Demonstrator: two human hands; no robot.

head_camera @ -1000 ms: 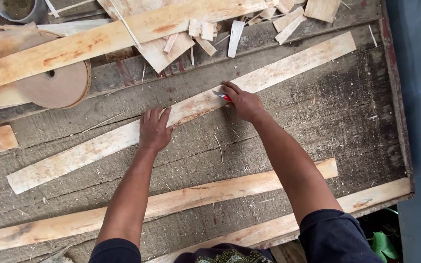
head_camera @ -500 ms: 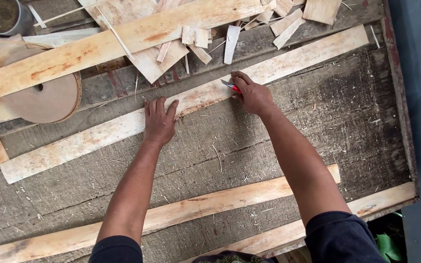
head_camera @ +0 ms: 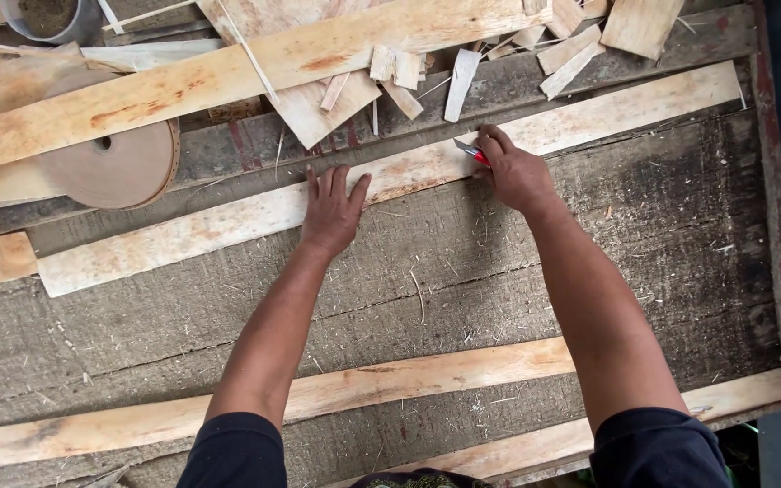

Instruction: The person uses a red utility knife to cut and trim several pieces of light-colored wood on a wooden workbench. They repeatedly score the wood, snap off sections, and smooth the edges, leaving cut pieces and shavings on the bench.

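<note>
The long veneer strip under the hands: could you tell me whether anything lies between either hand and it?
Nothing visible does. The left hand lies flat on the long veneer strip, and the right hand holds a red cutter at its upper edge.

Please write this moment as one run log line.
left hand: flat on strip | right hand: holds cutter on strip

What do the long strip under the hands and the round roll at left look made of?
The long strip looks like thin raw wood veneer: pale, unfinished, with grain and reddish streaks. The round roll seems to be wound brown paper tape, matte, with a small centre hole; that is less certain.
</note>
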